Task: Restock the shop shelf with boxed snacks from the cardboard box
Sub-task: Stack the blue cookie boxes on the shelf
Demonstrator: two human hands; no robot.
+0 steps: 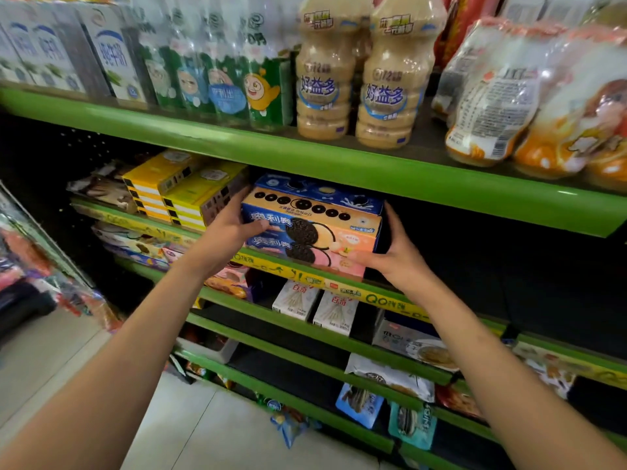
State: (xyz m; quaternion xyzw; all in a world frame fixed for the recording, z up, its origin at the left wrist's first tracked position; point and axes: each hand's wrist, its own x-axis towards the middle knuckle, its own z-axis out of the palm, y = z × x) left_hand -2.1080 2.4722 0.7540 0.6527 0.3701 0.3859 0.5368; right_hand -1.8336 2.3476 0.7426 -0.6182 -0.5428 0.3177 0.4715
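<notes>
Oreo boxes (pixel 310 228) — two stacked, probably light, stiff, crushable — held by their ends, left hand (pixel 234 225) and right hand (pixel 395 252) both gripping.

Cookie boxes (pixel 312 228) on shelf (pixel 339 288), right of stacked boxes (pixel 190 195).

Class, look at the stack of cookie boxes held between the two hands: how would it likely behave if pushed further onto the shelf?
The cookie boxes look like stiff, flat-sided cardboard, so they would probably slide rather than roll. Being stacked, the top box might shift unless the left hand and right hand keep both sides squeezed. They are probably fairly light.
</notes>
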